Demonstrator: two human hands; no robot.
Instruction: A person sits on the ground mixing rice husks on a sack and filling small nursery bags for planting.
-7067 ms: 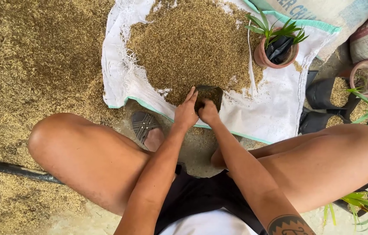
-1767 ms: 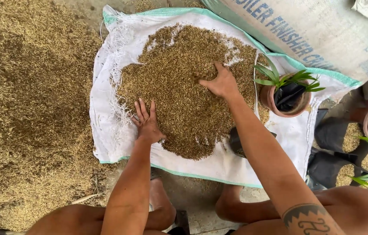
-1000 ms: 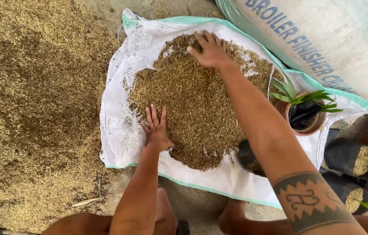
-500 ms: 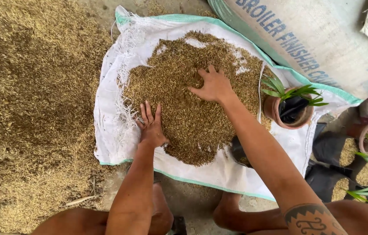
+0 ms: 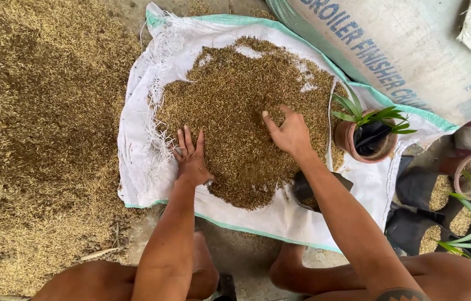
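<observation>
A mound of brown rice husks (image 5: 235, 95) lies on a white woven sack (image 5: 140, 122) spread flat on the ground. My left hand (image 5: 192, 156) rests palm down on the mound's left edge, fingers spread. My right hand (image 5: 286, 131) lies in the husks at the mound's right side, fingers curled and raking. Neither hand holds anything. Under my right forearm a black grow bag (image 5: 308, 192) is partly hidden.
A clay pot with a small green plant (image 5: 369, 136) stands on the sack's right edge. More pots and black husk-filled bags (image 5: 441, 192) sit at the right. A large filled sack (image 5: 391, 50) lies behind. Loose husks (image 5: 35, 139) cover the ground left.
My right hand has pulled back from the mound's far edge toward me, dragging husks. The left hand has stayed at the mound's left edge.
</observation>
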